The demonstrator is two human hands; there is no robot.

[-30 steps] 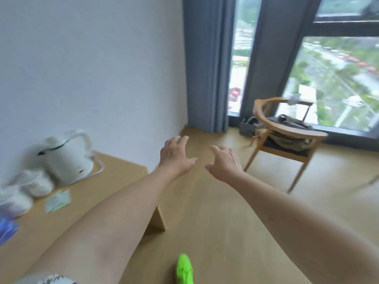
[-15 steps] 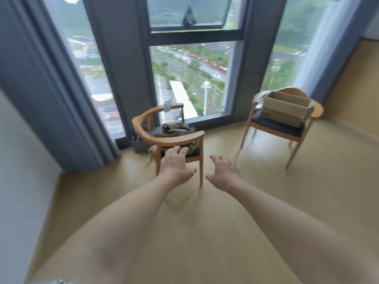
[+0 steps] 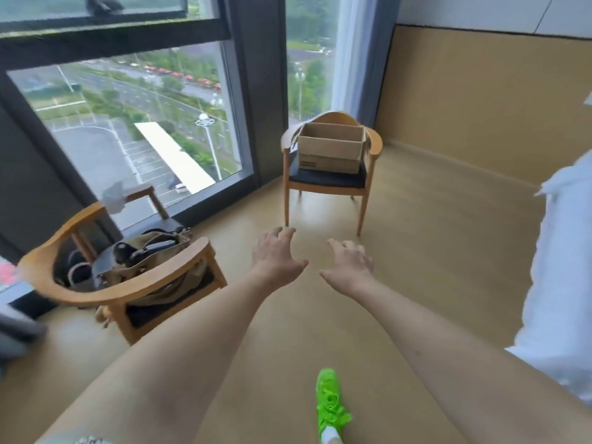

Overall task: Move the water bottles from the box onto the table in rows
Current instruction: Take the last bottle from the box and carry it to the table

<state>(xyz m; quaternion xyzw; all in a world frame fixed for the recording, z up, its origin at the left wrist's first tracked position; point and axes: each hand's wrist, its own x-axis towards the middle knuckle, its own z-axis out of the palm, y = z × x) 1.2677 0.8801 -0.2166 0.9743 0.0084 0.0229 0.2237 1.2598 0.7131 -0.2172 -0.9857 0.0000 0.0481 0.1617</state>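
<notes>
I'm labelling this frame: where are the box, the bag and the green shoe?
box (image 3: 330, 152): head view, front wall.
bag (image 3: 147, 267): head view, tan side.
green shoe (image 3: 330, 403): head view, upper.

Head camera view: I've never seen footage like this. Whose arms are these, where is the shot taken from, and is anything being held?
The camera sits on a person's head, looking forward and down, so the two bare arms are the wearer's own. The left hand and right hand reach forward with fingers spread, holding nothing. Ahead, an open cardboard box sits on the seat of a wooden chair; its contents cannot be seen. A nearer chair on the left holds a bag. No table is in view. The green shoe is the wearer's foot.
</notes>
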